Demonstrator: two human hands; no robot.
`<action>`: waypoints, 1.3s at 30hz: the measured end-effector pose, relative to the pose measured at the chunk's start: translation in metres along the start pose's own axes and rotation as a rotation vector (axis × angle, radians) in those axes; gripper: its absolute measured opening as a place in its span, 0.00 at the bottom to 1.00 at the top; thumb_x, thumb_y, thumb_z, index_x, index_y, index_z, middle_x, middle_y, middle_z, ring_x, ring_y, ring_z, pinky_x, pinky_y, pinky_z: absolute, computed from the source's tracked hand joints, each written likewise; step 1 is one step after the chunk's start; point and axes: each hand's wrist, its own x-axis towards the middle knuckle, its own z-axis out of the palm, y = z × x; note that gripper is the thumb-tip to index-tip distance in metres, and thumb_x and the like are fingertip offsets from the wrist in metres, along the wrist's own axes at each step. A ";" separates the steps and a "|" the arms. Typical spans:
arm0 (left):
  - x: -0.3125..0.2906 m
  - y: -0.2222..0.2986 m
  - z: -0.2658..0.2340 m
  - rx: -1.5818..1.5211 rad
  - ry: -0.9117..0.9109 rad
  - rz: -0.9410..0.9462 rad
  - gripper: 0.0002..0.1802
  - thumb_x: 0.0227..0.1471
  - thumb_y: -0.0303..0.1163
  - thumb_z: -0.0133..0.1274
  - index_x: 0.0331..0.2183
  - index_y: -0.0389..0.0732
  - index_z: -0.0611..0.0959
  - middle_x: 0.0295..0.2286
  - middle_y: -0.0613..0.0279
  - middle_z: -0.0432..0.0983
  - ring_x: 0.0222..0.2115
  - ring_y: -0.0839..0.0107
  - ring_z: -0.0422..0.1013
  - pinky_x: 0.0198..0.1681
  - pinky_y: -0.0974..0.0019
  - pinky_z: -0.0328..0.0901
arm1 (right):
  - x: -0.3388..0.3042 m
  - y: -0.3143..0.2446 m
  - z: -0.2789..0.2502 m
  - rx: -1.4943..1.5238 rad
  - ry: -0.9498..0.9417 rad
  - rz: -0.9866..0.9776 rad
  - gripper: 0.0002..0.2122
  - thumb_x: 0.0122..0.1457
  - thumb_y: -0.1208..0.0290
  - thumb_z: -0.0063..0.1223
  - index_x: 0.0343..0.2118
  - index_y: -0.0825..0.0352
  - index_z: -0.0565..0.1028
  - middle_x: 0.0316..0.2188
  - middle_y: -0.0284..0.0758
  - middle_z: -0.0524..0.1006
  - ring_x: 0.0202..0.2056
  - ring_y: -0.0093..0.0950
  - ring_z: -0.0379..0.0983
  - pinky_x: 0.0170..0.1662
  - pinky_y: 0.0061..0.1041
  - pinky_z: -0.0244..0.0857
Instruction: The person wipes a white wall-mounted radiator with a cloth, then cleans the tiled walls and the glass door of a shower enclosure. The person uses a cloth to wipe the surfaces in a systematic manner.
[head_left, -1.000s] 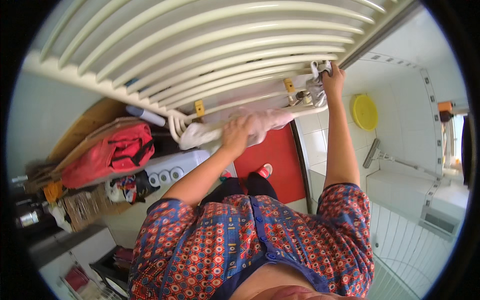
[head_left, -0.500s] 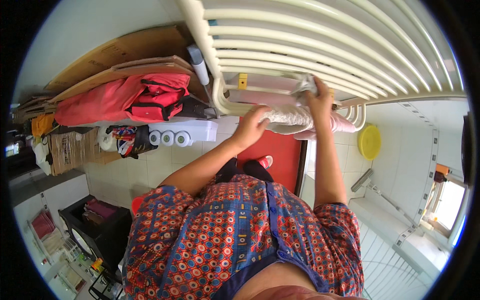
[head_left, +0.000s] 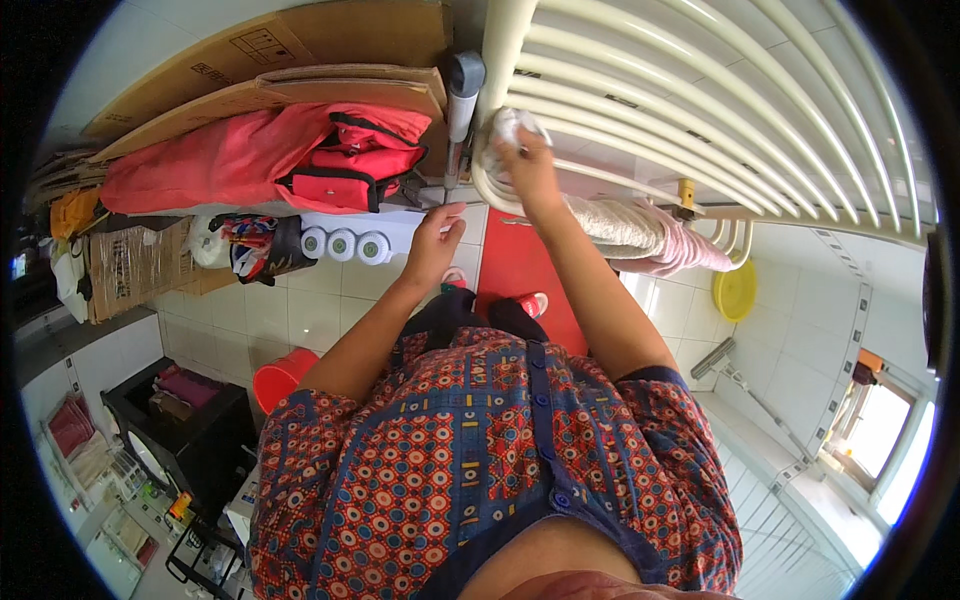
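Observation:
My right hand (head_left: 530,172) is closed on a crumpled white cloth (head_left: 515,128), pressed against the left upright of the cream radiator (head_left: 508,60), near its lower curved corner. Lower and to the left, my left hand (head_left: 436,243) is held in the air, empty, with loosely bent fingers apart. It is near the foot of a grey-and-white pole (head_left: 462,105). A cream towel (head_left: 615,228) and a pink towel (head_left: 685,240) hang over the radiator's lowest bars, to the right of my right forearm.
Cardboard sheets (head_left: 300,45) and a red bag (head_left: 220,160) lean at the left, beside a white box with round caps (head_left: 342,246). A red mat (head_left: 500,262) lies underfoot. A red bucket (head_left: 283,378), a yellow basin (head_left: 735,290) and a squeegee mop (head_left: 750,385) stand around me.
My right hand has moved left with the cloth, from above the towels to the radiator's left upright. My left hand has left the cream towel and moved left and down. The view has shifted.

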 end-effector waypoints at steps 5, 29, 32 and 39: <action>0.017 0.027 -0.009 -0.456 0.055 -0.300 0.24 0.60 0.43 0.47 0.52 0.38 0.71 0.47 0.60 0.71 0.46 0.70 0.69 0.48 0.66 0.66 | -0.022 0.008 -0.004 -0.538 -0.171 -0.491 0.18 0.46 0.81 0.56 0.43 0.63 0.76 0.30 0.45 0.71 0.33 0.42 0.70 0.37 0.31 0.66; 0.046 -0.029 -0.008 -0.617 0.036 -0.332 0.18 0.57 0.28 0.49 0.50 0.37 0.74 0.46 0.60 0.73 0.45 0.71 0.70 0.49 0.66 0.64 | -0.042 0.073 -0.152 -1.019 0.449 -0.354 0.06 0.51 0.68 0.51 0.29 0.62 0.77 0.24 0.37 0.78 0.27 0.38 0.75 0.31 0.37 0.67; 0.074 -0.023 0.007 -0.096 0.003 -0.150 0.18 0.58 0.30 0.48 0.49 0.35 0.75 0.46 0.57 0.74 0.45 0.68 0.70 0.49 0.65 0.63 | -0.042 0.069 -0.152 -1.035 0.452 -0.409 0.06 0.50 0.68 0.51 0.28 0.61 0.77 0.24 0.36 0.78 0.26 0.36 0.75 0.30 0.35 0.67; 0.103 0.001 0.021 0.695 -0.045 0.248 0.20 0.57 0.36 0.48 0.48 0.34 0.74 0.45 0.44 0.72 0.45 0.48 0.68 0.49 0.57 0.63 | -0.041 0.072 -0.151 -1.044 0.477 -0.443 0.03 0.49 0.69 0.51 0.24 0.60 0.75 0.21 0.33 0.77 0.25 0.34 0.74 0.29 0.34 0.66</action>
